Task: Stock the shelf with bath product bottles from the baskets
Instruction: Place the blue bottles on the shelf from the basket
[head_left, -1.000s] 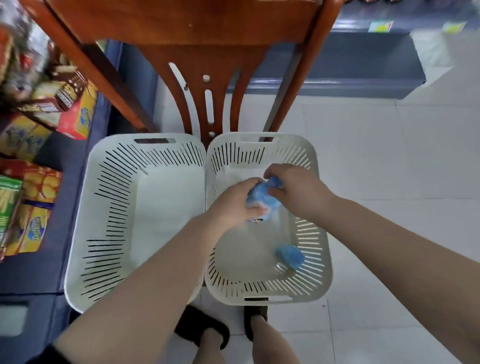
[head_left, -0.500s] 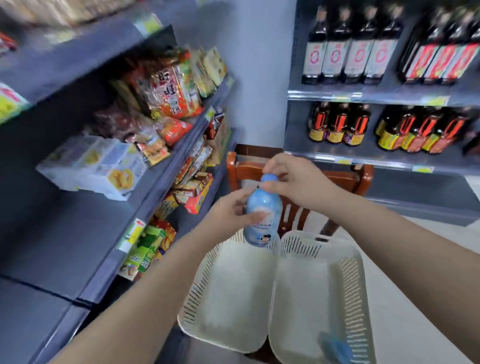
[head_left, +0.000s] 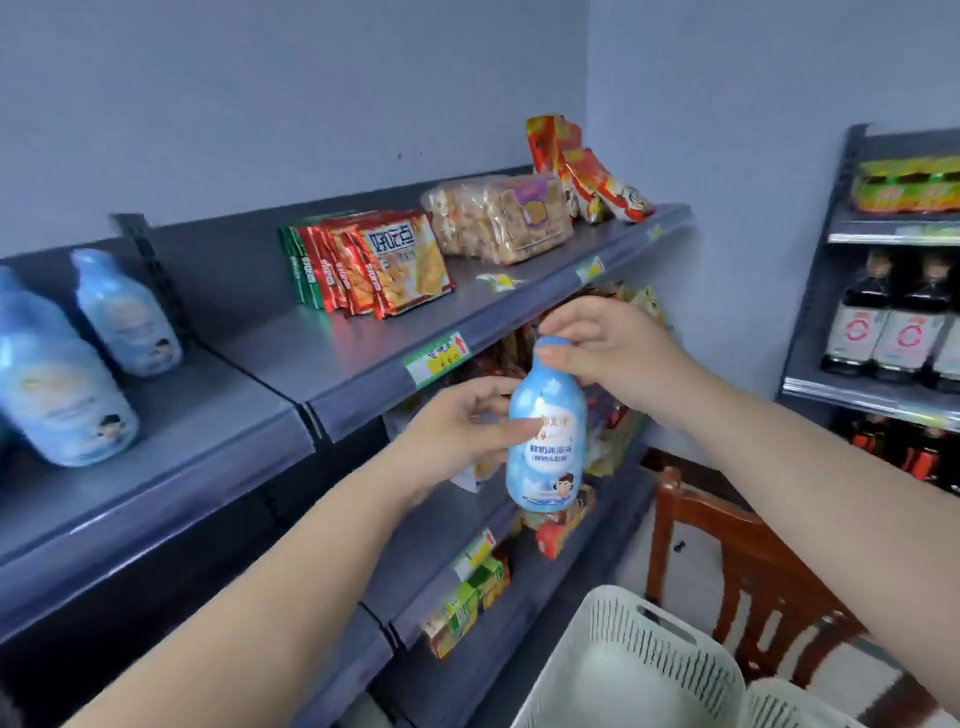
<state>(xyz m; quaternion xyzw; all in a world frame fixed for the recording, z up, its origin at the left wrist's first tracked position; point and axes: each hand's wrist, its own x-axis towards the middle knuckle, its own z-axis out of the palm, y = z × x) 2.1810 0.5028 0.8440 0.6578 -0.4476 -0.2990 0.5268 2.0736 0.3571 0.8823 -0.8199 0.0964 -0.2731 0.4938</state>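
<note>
Grey shelf (head_left: 249, 415): two stocked bottles (head_left: 67, 379) at 9 o'clock. Left hand (head_left: 457, 426) grips third bottle (head_left: 545, 441); right hand (head_left: 618, 348) pinches cap. Placement pending.

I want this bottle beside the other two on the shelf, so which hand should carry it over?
Probably left. The left hand grips the bottle by its body, nearer the shelved bottles; the right hand only pinches the cap.

Blue bottle (head_left: 546, 441) upright between both hands, beside grey shelf (head_left: 358, 364).
</note>
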